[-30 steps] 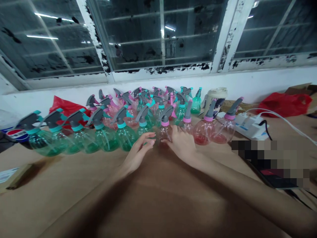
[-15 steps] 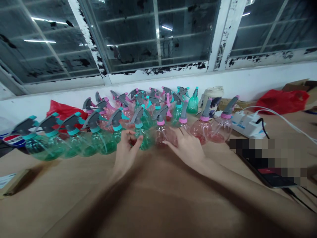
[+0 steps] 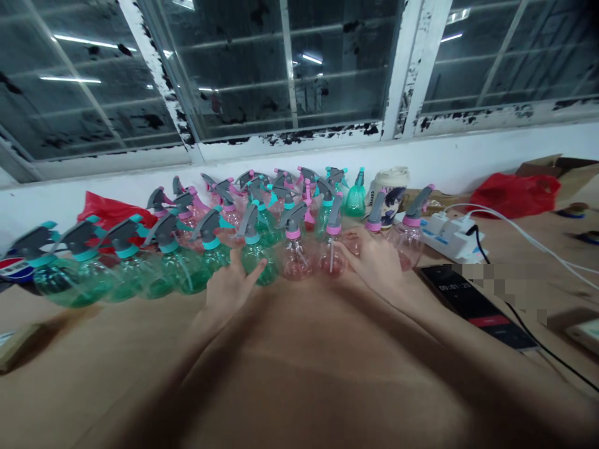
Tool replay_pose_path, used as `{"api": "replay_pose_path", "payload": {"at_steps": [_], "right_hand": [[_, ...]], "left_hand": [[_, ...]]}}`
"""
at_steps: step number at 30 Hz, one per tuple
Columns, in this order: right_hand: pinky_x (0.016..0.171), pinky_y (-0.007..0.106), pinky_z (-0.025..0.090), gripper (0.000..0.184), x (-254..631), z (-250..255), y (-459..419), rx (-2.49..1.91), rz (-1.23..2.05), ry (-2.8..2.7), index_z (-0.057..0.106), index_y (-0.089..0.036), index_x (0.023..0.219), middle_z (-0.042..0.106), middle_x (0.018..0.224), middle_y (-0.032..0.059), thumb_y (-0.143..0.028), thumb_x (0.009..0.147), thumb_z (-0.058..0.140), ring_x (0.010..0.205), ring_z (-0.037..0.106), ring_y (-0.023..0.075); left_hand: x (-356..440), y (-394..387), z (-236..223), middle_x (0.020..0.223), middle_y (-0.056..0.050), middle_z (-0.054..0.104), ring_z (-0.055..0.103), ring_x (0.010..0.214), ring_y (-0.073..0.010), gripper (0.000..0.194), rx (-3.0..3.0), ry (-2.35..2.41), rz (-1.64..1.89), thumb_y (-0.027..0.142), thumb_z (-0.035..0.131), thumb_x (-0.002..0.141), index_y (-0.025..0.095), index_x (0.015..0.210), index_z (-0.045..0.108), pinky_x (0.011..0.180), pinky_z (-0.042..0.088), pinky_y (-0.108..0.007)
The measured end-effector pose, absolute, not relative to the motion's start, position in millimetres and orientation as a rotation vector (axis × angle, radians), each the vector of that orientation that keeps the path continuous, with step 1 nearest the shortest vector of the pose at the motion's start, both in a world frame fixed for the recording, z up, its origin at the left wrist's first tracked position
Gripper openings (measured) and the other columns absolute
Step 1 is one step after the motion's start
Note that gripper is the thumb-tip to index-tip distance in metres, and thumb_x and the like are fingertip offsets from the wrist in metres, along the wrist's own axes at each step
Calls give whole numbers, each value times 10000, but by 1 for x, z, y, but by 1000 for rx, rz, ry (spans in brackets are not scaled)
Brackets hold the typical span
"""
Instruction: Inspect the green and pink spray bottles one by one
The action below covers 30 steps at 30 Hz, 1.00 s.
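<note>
A front row of round spray bottles with grey trigger heads stretches across the table. My left hand [image 3: 230, 284] is beside the last green spray bottle [image 3: 256, 265], thumb and forefinger apart, the thumb close to its side. To the right stand pink spray bottles: one pink bottle [image 3: 296, 260] at the middle, another [image 3: 331, 257] next to it. My right hand [image 3: 378, 262] lies in front of a third pink bottle's trigger head [image 3: 375, 216], covering most of its body. Its thumb and fingers are stretched out, and their contact with the bottle is partly hidden. A further pink bottle [image 3: 407, 243] stands right of it.
More spray bottles [image 3: 281, 190] crowd behind the front row, near the wall. A coffee cup [image 3: 389, 187], a white power strip [image 3: 452, 236] with cables and a phone [image 3: 477, 305] lie to the right. Red plastic bags [image 3: 515, 193] rest at both sides.
My right hand has shifted right along the pink bottles, uncovering the second one. My left hand's forefinger has straightened from a curl. The view has shifted slightly.
</note>
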State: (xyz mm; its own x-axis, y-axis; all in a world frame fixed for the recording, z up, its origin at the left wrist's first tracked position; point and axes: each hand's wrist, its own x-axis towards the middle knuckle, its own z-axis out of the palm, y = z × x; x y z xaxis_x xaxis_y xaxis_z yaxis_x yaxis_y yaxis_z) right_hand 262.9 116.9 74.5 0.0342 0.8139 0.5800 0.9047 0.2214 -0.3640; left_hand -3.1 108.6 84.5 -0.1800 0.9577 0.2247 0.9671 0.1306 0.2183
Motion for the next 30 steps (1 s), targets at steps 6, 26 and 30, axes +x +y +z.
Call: {"api": "replay_pose_path", "payload": {"at_steps": [6,26,30], "right_hand": [[571,393,451,608,251,69,132,-1650,-133,-1784,442,-87,1241,675,902,173,-529,824,466,705,641,297],[481,363,466,717,231,69,65,-1664,-148,-2051,507,-97,1092,575,1032,152,-718,755,387,692,636,280],[455,350,483,747,215,60,34,-1463,-102,-2116,501,-126,1124,571,1040,144,-747,729,373,705,631,260]], "left_hand": [[-4,101,90,671,-112,669,655,756,-384,756,-2016,-2333,-461,681,273,808,120,1312,304,606,453,-400],[40,42,107,1083,-52,632,606,971,-253,472,-2733,-1950,-1057,491,565,790,261,1191,474,844,451,-393],[66,41,111,1215,-49,586,548,1105,-257,542,-3022,-1741,-1309,379,668,741,287,1231,456,965,400,-432]]}}
